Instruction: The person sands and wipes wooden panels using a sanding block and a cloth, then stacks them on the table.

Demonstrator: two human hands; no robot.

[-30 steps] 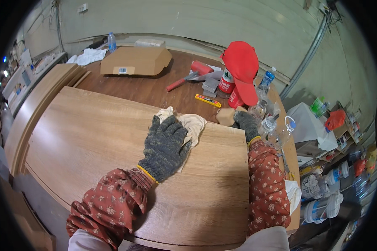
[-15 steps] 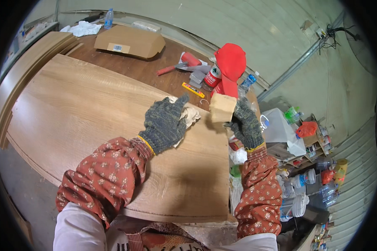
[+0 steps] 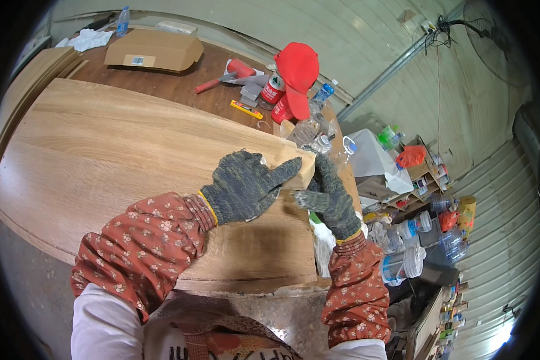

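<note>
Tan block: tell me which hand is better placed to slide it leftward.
Probably the left hand: it's over the wood-grain board, a finger across the tan block, while the right hand sits mostly past the board's right edge.

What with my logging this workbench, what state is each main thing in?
Left hand, gloved, forefinger across tan block
Right hand, gloved, fingers and thumb apart
Wood-grain panel, lying flat
Red cap, resting on red-labelled containers, brim downward
Red-handled tool, lying down
Yellow tool, lying flat
White cloth, crumpled
Blue bottle, upright
Cardboard box, open or shut unclear
Fan, on or off unclear
</note>
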